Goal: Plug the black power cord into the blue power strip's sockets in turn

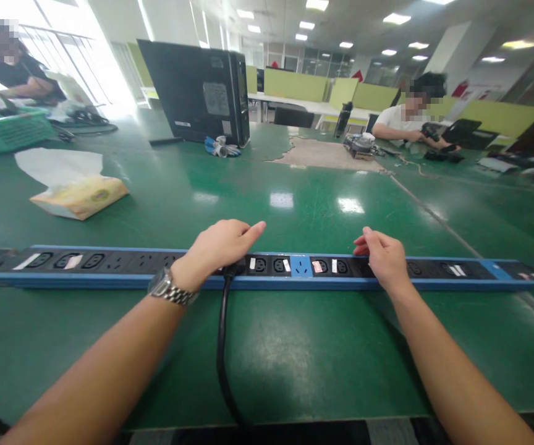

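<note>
A long blue-edged power strip (301, 284) with black socket panels lies across the green table in front of me. A black plug (233, 269) sits in one of its sockets, beside and partly under my left hand (223, 244). From the plug, a thick black cord (222, 337) runs down over the near table edge. My left hand hovers over the strip with its thumb stretched out; its other fingers are mostly hidden behind the palm. Above the strip's right half is my right hand (382, 253), fingers loosely bent, with nothing visible in them.
A tissue pack (86, 196) lies at the left, and behind it stands a green basket (10, 130). A black computer case (202, 93) rises at the back, with white-and-blue gloves (222, 146) at its foot. Two other people are at the table's far sides.
</note>
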`<state>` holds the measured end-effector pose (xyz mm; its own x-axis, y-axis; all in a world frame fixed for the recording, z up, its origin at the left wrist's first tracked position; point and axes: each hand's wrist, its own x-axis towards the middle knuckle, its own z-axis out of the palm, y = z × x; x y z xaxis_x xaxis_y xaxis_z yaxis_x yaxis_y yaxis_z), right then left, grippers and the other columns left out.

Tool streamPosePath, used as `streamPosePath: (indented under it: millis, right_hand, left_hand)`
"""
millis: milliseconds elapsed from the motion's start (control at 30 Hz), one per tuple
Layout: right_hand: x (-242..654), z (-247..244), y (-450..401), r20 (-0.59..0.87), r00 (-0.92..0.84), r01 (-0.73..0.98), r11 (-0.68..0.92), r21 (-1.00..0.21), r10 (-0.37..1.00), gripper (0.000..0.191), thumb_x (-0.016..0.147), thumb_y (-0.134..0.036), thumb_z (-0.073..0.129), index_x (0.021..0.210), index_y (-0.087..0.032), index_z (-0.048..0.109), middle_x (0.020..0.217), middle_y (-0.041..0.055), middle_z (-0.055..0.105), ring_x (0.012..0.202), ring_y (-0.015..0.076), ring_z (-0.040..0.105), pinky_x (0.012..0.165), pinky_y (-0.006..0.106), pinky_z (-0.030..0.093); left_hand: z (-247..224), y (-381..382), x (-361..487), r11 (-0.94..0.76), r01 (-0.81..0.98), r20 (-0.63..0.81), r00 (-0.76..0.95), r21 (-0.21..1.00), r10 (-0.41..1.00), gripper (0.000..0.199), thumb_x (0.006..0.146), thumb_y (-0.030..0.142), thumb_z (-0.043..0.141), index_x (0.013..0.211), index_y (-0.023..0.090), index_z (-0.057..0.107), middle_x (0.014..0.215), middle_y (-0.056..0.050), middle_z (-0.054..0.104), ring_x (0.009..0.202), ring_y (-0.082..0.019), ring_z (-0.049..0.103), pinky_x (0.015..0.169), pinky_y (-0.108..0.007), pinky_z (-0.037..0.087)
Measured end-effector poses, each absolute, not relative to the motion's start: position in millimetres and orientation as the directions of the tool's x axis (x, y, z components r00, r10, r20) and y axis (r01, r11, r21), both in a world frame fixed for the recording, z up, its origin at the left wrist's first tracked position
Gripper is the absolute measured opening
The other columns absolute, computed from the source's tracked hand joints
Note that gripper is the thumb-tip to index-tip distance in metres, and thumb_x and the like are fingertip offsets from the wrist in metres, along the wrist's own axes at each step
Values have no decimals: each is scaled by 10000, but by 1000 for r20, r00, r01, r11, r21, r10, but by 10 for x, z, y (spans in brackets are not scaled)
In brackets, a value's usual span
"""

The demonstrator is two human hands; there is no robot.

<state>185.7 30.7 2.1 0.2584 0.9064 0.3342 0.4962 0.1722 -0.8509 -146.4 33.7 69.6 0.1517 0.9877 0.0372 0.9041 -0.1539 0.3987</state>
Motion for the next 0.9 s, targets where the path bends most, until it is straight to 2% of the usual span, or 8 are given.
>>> streamPosePath:
  millis: [100, 167, 400, 633, 733, 833, 900]
  right_hand:
    - [1861, 20, 313, 314, 261, 467, 166, -869, 913, 494, 849, -615, 526, 686, -174, 676, 571, 33, 650, 551, 158, 618, 609, 285, 485]
    - [1857, 19, 312, 312, 259, 460, 167, -872, 914, 489, 850, -611, 528, 687, -174, 675, 572, 30, 647, 555, 157, 616, 615, 286, 485]
    - [1824, 43, 274, 334, 254, 526, 160, -835, 907, 462, 864, -583, 526, 692, -180, 672, 586, 25, 649, 585, 155, 613, 628, 283, 459]
    - [1811, 56, 261, 346, 250, 564, 155, -811, 904, 464, 871, -579, 516, 693, -180, 671, 592, 24, 654, 592, 155, 616, 627, 281, 451]
    - [1813, 49, 266, 352, 251, 574, 154, -804, 902, 467, 873, -579, 511, 695, -179, 672, 588, 22, 653, 587, 155, 616, 623, 281, 449]
    - [1820, 39, 273, 356, 253, 572, 158, -805, 900, 469, 873, -580, 508, 694, -179, 672, 583, 22, 651, 584, 156, 617, 624, 284, 451]
    - [1828, 32, 281, 362, 255, 571, 162, -805, 897, 472, 872, -581, 510, 684, -179, 671, 579, 24, 649, 581, 156, 616, 626, 286, 454]
  left_hand:
    - [661, 337, -1338, -124, 973, -146, 154, 196, 977, 708, 876, 676, 231, 762, 183, 726, 944, -163, 735, 896, -344, 688, 754, -426, 519]
    - [627, 285, -1330, -156, 975, -153, 180, 155, 972, 690, 897, 630, 203, 794, 184, 720, 994, -160, 728, 939, -338, 681, 764, -409, 512]
    - [554, 291, -1378, -252, 953, -93, 269, 168, 959, 579, 912, 502, 227, 764, 195, 695, 943, -124, 730, 879, -276, 675, 711, -334, 491]
    - [539, 352, -1328, -233, 961, -52, 243, 151, 969, 407, 823, 433, 384, 682, 207, 692, 790, -96, 722, 735, -230, 651, 618, -287, 441]
    - [558, 307, -1304, -203, 969, -44, 211, 139, 977, 396, 803, 441, 411, 656, 195, 683, 739, -97, 704, 698, -227, 637, 604, -289, 426]
    - [530, 311, -1312, -172, 958, -25, 182, 231, 983, 470, 824, 512, 393, 641, 185, 676, 714, -96, 692, 699, -236, 633, 616, -304, 434]
    - [475, 342, -1358, -163, 889, -9, 184, 427, 983, 542, 852, 558, 348, 644, 178, 675, 718, -89, 699, 706, -229, 639, 656, -316, 460]
